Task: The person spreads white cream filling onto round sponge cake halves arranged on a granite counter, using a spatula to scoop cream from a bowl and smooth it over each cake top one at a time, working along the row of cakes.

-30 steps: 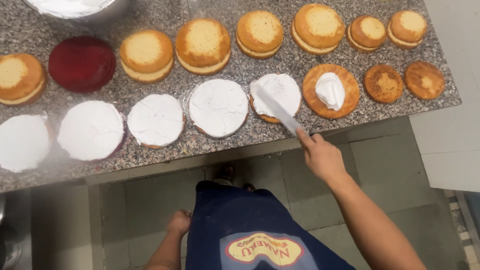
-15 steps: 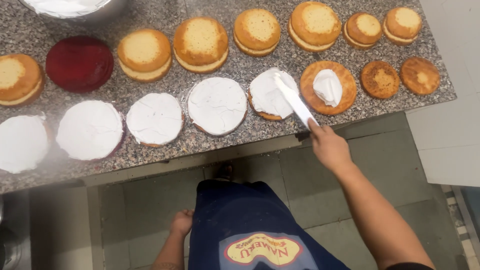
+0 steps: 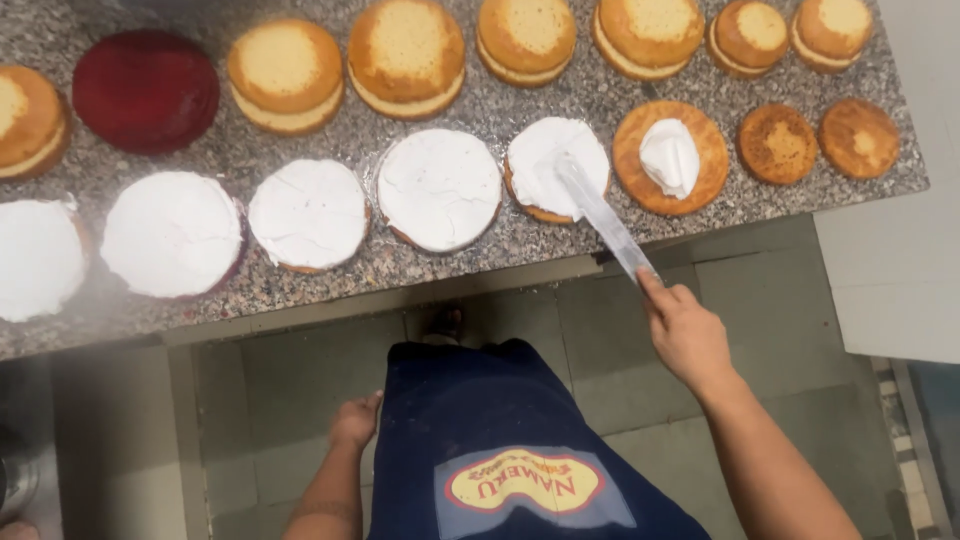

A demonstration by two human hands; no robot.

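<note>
Cake layers in two rows cover the speckled granite surface (image 3: 480,105). Along the far edge sit a dark red layer (image 3: 146,90) and a run of golden sponge layers (image 3: 405,55), growing smaller toward the far right corner. Along the near edge lie layers spread flat with white cream (image 3: 440,188), stretching off to the left edge of the view. The right hand (image 3: 688,335) is closed around the handle of a long flat spatula (image 3: 600,215), forefinger laid along it, and hangs off the near edge of the surface, over the tiled floor (image 3: 600,350). The blade of the spatula reaches up across the near edge and its tip rests on the partly iced cake (image 3: 555,165), whose cream covers most of the top while a brown rim shows at its near side. Just beside that cake, to the right, a browner layer (image 3: 670,155) carries a single unspread dollop of cream (image 3: 668,155). Two small bare brown rounds (image 3: 778,143) lie near the right edge. The left hand (image 3: 355,420) hangs low beside the dark blue apron (image 3: 480,420), well apart from the surface, fingers loosely curled and holding nothing.
</note>
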